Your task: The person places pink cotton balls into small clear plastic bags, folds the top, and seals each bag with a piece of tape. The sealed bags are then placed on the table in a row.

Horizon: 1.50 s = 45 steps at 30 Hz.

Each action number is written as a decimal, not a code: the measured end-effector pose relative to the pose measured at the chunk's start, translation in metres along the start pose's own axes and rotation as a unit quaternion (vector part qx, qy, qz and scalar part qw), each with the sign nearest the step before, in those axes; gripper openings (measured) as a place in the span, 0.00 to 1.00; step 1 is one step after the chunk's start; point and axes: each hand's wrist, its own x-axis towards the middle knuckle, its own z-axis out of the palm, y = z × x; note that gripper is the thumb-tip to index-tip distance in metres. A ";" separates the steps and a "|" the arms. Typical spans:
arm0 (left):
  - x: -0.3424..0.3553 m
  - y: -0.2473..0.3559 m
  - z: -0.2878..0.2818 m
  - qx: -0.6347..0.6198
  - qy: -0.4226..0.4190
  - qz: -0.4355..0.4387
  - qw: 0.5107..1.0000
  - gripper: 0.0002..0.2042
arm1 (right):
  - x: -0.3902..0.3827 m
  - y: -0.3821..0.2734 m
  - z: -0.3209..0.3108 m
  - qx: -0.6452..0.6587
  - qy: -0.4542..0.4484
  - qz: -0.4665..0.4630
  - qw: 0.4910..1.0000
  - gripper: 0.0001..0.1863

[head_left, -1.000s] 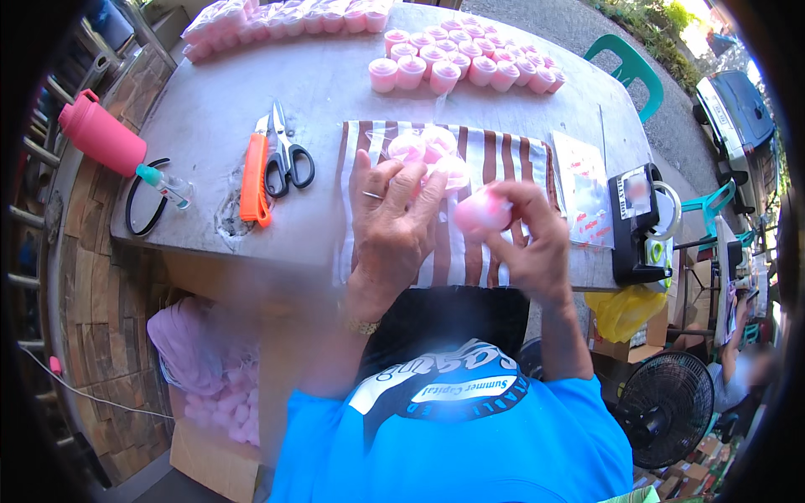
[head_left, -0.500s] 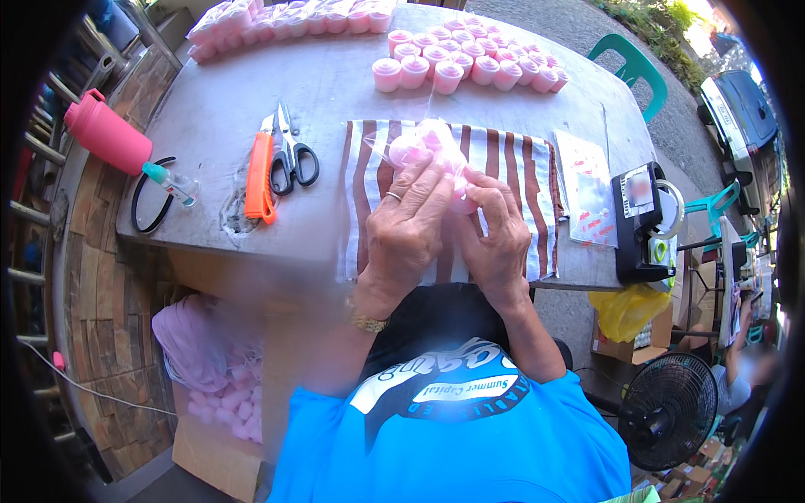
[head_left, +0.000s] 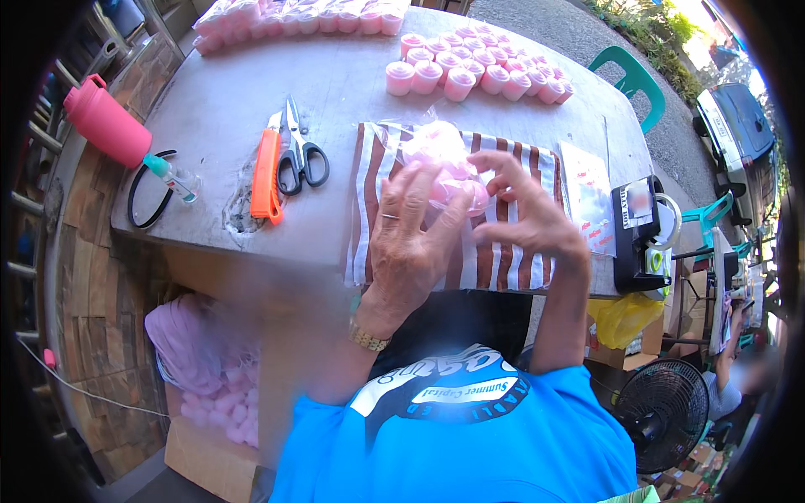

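A clear plastic bag of rounded pink pieces (head_left: 438, 147) lies on a brown-and-white striped cloth (head_left: 534, 210). My left hand (head_left: 412, 222) grips its near side, with the thumb on the right and the fingers on the left. Just to the right of the bag, my right hand (head_left: 530, 208) is raised with thumb and fingers apart and nothing between them. Its fingertips are close to the bag; whether they touch it I cannot tell. Beyond the cloth stand several rows of pink lidded cups (head_left: 459, 84).
Left of the cloth lie scissors (head_left: 295, 159) and an orange cutter (head_left: 266, 176). A small bottle (head_left: 173, 180) and pink tumbler (head_left: 109, 126) are farther left. Packed pink cups (head_left: 302, 18) line the back. A tape dispenser (head_left: 641, 235) stands right, near a fan (head_left: 662, 411). An open carton (head_left: 214, 453) sits below.
My right hand has let go of the bag and moved right, its fingers spreading. My left hand stays at the bag, its thumb now out to the right. The view has shifted slightly.
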 end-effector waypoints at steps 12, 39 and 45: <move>-0.023 0.000 0.005 -0.034 0.038 -0.060 0.997 0.12 | 0.132 0.064 -0.003 -0.249 0.271 -0.073 0.927 0.18; -0.020 0.003 0.002 -0.026 0.091 -0.032 0.995 0.03 | -0.011 0.003 0.069 -0.211 0.267 -0.234 0.911 0.18; -0.022 0.002 0.001 -0.047 0.087 -0.013 0.995 0.05 | 0.001 -0.010 0.070 -0.274 0.281 -0.237 0.889 0.16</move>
